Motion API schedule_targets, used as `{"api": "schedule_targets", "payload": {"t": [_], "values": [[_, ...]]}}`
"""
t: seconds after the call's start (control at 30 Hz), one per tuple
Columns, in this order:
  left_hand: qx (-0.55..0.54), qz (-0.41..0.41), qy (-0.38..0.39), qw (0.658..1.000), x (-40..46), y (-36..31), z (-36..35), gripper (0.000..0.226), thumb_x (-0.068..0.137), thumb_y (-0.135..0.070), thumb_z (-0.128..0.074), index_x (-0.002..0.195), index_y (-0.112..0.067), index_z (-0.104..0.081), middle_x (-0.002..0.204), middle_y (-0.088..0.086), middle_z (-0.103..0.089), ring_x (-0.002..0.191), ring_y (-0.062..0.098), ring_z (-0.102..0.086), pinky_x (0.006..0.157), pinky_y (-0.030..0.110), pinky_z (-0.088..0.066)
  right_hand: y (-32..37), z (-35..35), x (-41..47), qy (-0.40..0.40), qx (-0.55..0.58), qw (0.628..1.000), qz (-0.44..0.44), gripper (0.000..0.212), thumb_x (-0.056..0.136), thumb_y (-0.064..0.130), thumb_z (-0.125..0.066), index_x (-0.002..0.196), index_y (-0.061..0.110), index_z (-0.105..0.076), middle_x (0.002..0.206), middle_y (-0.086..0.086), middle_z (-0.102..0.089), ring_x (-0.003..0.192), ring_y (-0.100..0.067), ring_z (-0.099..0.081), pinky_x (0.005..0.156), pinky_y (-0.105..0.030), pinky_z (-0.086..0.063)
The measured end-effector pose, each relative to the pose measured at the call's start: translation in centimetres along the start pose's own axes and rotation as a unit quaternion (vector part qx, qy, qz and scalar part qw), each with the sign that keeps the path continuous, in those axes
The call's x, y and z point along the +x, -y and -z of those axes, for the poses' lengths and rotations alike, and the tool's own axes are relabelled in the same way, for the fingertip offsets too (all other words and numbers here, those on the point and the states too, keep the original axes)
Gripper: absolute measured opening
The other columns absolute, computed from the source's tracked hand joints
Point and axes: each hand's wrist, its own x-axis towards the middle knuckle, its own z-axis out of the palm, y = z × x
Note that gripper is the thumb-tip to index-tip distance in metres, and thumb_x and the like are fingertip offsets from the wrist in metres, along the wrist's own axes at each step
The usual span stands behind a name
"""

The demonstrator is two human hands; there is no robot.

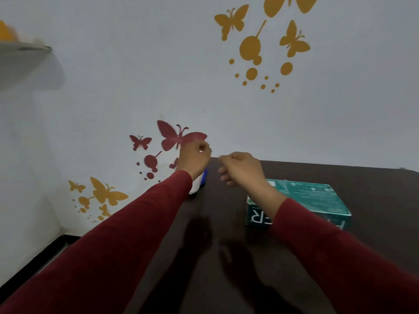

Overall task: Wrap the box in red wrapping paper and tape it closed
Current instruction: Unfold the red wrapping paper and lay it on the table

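Near mid-frame, above the dark desk (226, 257), left hand (195, 158) and right hand (243, 168) hover, each grip pinched; whether they hold anything, I cannot tell. Right of them, the teal box (310, 198) lies unwrapped.

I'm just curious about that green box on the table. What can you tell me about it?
The green box is a teal cardboard carton with small white print on top and large white letters on its near side. It lies flat and closed on the dark table, unwrapped. The right forearm passes in front of its near left corner; whether it touches is unclear.
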Motion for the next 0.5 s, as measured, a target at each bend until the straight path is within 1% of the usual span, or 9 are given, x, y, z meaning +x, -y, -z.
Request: {"api": "schedule_targets", "payload": {"t": [0.07, 0.1, 0.17, 0.23, 0.27, 0.33, 0.4, 0.43, 0.5], "values": [[-0.001, -0.05, 0.075, 0.996, -0.8, -2.4, -2.1, 0.021, 0.098, -0.018, -0.06, 0.114, -0.014, -0.074, 0.113, -0.003, -0.072, 0.105, 0.013, -0.064, 0.094, 0.026, -0.048, -0.7, 3.5, -3.4, -0.022, -0.069, 0.996, 0.043, 0.027, 0.098, 0.035, -0.057, 0.079, 0.022, -0.07, 0.071, 0.001, -0.076, 0.065, -0.016, -0.075, 0.078, -0.04, -0.064], [0.023, -0.071, 0.115, 0.991, -1.0, -3.1, -3.1, 0.022, 0.097, -0.019, -0.062, 0.115, -0.015, -0.074, 0.117, -0.001, -0.073, 0.108, 0.014, -0.065, 0.096, 0.026, -0.048, -1.0, 4.6, -4.6, -0.029, -0.117, 0.991, 0.055, 0.03, 0.096, 0.039, -0.056, 0.077, 0.022, -0.071, 0.067, 0.001, -0.075, 0.063, -0.016, -0.074, 0.076, -0.04, -0.064], [0.058, -0.093, 0.21, 0.972, -2.3, -5.6, -5.7, 0.026, 0.098, -0.026, -0.063, 0.121, -0.017, -0.073, 0.125, 0.0, -0.071, 0.116, 0.015, -0.064, 0.096, 0.023, -0.043, -2.4, 7.4, -6.9, -0.04, -0.22, 0.974, 0.044, 0.036, 0.092, 0.047, -0.052, 0.078, 0.019, -0.072, 0.067, -0.003, -0.073, 0.066, -0.02, -0.073, 0.075, -0.041, -0.062], [0.089, -0.088, 0.293, 0.948, -3.7, -7.7, -7.7, 0.035, 0.099, -0.035, -0.063, 0.131, -0.021, -0.069, 0.134, -0.001, -0.067, 0.125, 0.016, -0.059, 0.098, 0.022, -0.04, -3.8, 9.5, -8.7, -0.032, -0.32, 0.947, 0.002, 0.041, 0.092, 0.051, -0.048, 0.087, 0.018, -0.071, 0.078, -0.006, -0.075, 0.079, -0.025, -0.073, 0.081, -0.04, -0.06], [0.123, -0.09, 0.32, 0.935, -4.3, -8.6, -8.6, 0.039, 0.1, -0.039, -0.061, 0.136, -0.022, -0.066, 0.139, -0.001, -0.064, 0.13, 0.017, -0.056, 0.101, 0.023, -0.039, -4.5, 10.5, -9.5, -0.03, -0.358, 0.933, -0.021, 0.043, 0.094, 0.053, -0.046, 0.095, 0.017, -0.071, 0.088, -0.007, -0.076, 0.089, -0.026, -0.073, 0.086, -0.04, -0.059], [0.19, -0.095, 0.346, 0.914, -4.6, -9.2, -9.8, 0.043, 0.102, -0.045, -0.057, 0.138, -0.023, -0.063, 0.144, 0.0, -0.061, 0.134, 0.02, -0.053, 0.107, 0.028, -0.038, -5.9, 12.0, -10.4, -0.029, -0.4, 0.914, -0.063, 0.049, 0.098, 0.056, -0.045, 0.115, 0.016, -0.068, 0.11, -0.009, -0.074, 0.107, -0.029, -0.069, 0.09, -0.038, -0.055], [0.234, -0.092, 0.345, 0.904, -4.9, -9.3, -9.8, 0.042, 0.101, -0.049, -0.055, 0.134, -0.025, -0.066, 0.143, 0.001, -0.062, 0.131, 0.021, -0.055, 0.107, 0.031, -0.041, -6.8, 12.7, -10.9, -0.026, -0.403, 0.909, -0.102, 0.054, 0.101, 0.058, -0.045, 0.128, 0.015, -0.064, 0.128, -0.01, -0.066, 0.12, -0.032, -0.063, 0.094, -0.039, -0.051], [0.251, -0.086, 0.343, 0.901, -5.2, -9.4, -9.5, 0.044, 0.101, -0.051, -0.053, 0.133, -0.025, -0.067, 0.143, 0.002, -0.063, 0.129, 0.022, -0.056, 0.108, 0.033, -0.043, -7.3, 12.9, -11.0, -0.022, -0.391, 0.913, -0.116, 0.057, 0.102, 0.058, -0.044, 0.132, 0.014, -0.062, 0.134, -0.012, -0.063, 0.124, -0.033, -0.06, 0.096, -0.039, -0.05], [0.282, -0.071, 0.358, 0.887, -6.2, -9.6, -8.4, 0.05, 0.103, -0.055, -0.048, 0.138, -0.023, -0.065, 0.146, 0.003, -0.06, 0.133, 0.024, -0.054, 0.109, 0.034, -0.041, -7.9, 12.9, -11.0, -0.005, -0.343, 0.931, -0.129, 0.06, 0.103, 0.056, -0.043, 0.141, 0.011, -0.055, 0.142, -0.016, -0.058, 0.131, -0.035, -0.055, 0.101, -0.038, -0.047]]}}
